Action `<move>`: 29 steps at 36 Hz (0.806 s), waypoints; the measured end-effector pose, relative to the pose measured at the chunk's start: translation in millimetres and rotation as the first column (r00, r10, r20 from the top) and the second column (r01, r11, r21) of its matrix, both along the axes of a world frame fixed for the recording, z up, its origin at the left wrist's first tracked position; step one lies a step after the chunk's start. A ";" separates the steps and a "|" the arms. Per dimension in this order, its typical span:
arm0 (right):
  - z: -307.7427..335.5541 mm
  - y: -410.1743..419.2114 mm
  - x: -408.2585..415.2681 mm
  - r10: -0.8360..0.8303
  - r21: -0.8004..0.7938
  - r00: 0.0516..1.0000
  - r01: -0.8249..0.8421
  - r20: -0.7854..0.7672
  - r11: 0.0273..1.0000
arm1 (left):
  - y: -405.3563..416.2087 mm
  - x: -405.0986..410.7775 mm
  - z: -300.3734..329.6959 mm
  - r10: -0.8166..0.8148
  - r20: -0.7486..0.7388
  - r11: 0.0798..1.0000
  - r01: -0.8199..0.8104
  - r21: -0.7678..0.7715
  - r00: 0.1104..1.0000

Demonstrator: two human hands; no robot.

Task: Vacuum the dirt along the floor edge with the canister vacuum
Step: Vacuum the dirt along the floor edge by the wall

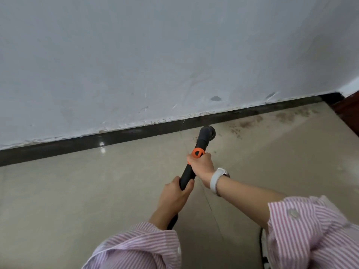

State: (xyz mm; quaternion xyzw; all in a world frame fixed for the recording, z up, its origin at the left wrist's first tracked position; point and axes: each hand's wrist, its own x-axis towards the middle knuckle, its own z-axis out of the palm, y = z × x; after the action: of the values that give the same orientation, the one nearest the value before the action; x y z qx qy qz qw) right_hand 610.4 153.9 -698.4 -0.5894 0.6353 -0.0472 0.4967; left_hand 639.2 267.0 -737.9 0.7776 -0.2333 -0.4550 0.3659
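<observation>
Beside the baseboard (136,133), both hands' grip holds the vacuum wand (187,174): left hand (174,195), right hand (201,165).

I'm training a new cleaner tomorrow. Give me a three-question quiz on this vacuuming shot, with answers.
1. True or false: both hands grip the wand.
2. The dirt lies on which side of the nozzle? A) left B) right C) behind the person
3. Fill in: the nozzle sits on the floor near the dark ______.

Key
1. True: the left hand grips low on the wand, the right hand by the orange collar.
2. B
3. baseboard
</observation>
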 end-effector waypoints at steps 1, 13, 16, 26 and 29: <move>-4.9 -3.1 -0.4 0.010 0.003 1.000 -0.010 -0.005 1.000 | -2.3 -1.3 -3.8 0.010 0.005 1.000 -0.010 0.011 1.000; -33.6 -59.6 -22.1 0.137 0.031 0.980 -0.143 0.144 0.989 | -46.7 -31.8 -13.4 0.081 0.187 0.985 -0.107 0.136 0.979; -39.8 -75.1 -26.4 0.151 0.046 0.976 -0.160 0.160 0.986 | -59.1 -43.3 -13.2 0.116 0.201 0.977 -0.148 0.156 0.973; -60.3 -92.8 -17.3 0.348 0.109 0.925 -0.366 0.153 0.924 | -88.5 -68.3 -18.0 0.383 0.276 0.868 -0.446 0.219 0.882; -63.1 -96.0 -7.4 0.387 0.126 0.914 -0.401 0.123 0.907 | -95.5 -72.0 -18.5 0.459 0.315 0.814 -0.536 0.225 0.830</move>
State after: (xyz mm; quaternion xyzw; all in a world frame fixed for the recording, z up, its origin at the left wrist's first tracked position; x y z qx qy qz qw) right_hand 603.0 57.9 -761.5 -0.6641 0.4805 0.0738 0.5680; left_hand 567.1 171.5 -756.4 0.9084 0.0093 -0.2727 0.3169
